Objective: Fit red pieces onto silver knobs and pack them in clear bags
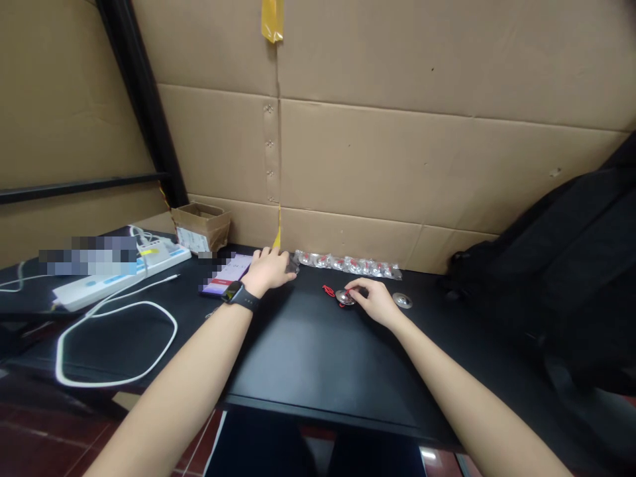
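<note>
My right hand [373, 299] is closed, thumb and fingertips pinching a small shiny metal finger cymbal [344, 298] low over the black table. A red cord [328, 290] lies beside this cymbal, and a bit of red shows at my fingertips. To the right of that hand a second metal cymbal [402, 301] lies flat. My left hand [271, 268] reaches toward the cardboard wall, fingers spread and palm down. Crumpled clear plastic [294, 266] is by its thumb; whether they touch is unclear. Along the wall runs a row of plastic-wrapped cymbals [350, 265] with red cords.
A phone [226, 277] with a lit screen lies left of my left wrist. Further left are a small cardboard box [201, 225], a white power strip [119, 277] and a looped white cable [116, 383]. A black backpack [561, 265] fills the right side.
</note>
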`<state>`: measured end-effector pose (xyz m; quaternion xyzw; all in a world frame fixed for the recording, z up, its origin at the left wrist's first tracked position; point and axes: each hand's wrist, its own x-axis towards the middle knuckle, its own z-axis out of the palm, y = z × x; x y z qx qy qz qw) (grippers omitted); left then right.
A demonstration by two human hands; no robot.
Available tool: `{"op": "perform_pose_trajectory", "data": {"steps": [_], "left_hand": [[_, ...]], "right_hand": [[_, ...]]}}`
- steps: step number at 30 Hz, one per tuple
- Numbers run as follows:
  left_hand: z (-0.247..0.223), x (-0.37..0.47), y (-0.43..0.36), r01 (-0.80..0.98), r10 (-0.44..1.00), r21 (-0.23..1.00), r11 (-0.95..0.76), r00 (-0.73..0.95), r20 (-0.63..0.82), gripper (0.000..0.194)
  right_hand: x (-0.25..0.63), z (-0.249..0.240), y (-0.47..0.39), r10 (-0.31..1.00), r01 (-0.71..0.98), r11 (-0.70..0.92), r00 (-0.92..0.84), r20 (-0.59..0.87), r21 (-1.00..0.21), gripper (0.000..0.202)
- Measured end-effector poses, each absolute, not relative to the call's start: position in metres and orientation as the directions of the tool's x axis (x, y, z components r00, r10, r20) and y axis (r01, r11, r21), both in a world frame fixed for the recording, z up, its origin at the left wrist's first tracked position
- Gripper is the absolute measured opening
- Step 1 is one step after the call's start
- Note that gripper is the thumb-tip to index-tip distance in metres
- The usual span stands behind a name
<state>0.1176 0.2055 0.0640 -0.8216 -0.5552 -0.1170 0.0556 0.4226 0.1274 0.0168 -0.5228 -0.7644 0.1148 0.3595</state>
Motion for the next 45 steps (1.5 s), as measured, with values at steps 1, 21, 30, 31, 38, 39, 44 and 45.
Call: {"op": "perform_pose_trajectory", "data": {"steps": [1,21,30,31,38,39,44,45], "left_hand": [[0.066,0.122,0.202,0.908,0.868,0.04,-0.417,0.385,0.313,0.035],[0.047,0.215,0.14,0.055,0.695,0.77,-0.635,0.477,0.539,0.037],[0.042,0.213,0.15,0.074,0.683,0.739,-0.67,0.452,0.574,0.041],[0.042,0.212,0.15,0.077,0.68,0.736,-0.673,0.456,0.574,0.041],[0.045,0.213,0.145,0.079,0.657,0.698,-0.712,0.428,0.621,0.037],[0.046,0.213,0.144,0.078,0.649,0.692,-0.718,0.435,0.624,0.038],[0.049,0.212,0.14,0.128,0.615,0.639,-0.758,0.466,0.636,0.042],[0.049,0.212,0.14,0.144,0.61,0.627,-0.765,0.473,0.635,0.043]], "right_hand": [[0.422,0.017,0.128,0.881,0.72,0.425,-0.187,0.435,-0.55,0.016],[0.412,0.048,0.105,0.853,0.28,0.469,0.101,0.512,-0.837,0.023],[0.4,0.042,0.104,0.903,0.124,0.398,0.126,0.412,-0.909,0.029],[0.4,0.043,0.103,0.909,0.11,0.388,0.121,0.4,-0.915,0.029],[0.399,0.049,0.096,0.936,0.025,0.342,0.074,0.343,-0.939,0.033],[0.398,0.05,0.095,0.94,0.009,0.337,0.057,0.337,-0.942,0.037],[0.395,0.05,0.093,0.97,-0.035,0.241,-0.013,0.241,-0.97,0.062],[0.394,0.05,0.092,0.974,-0.026,0.226,-0.019,0.227,-0.974,0.064]]}}
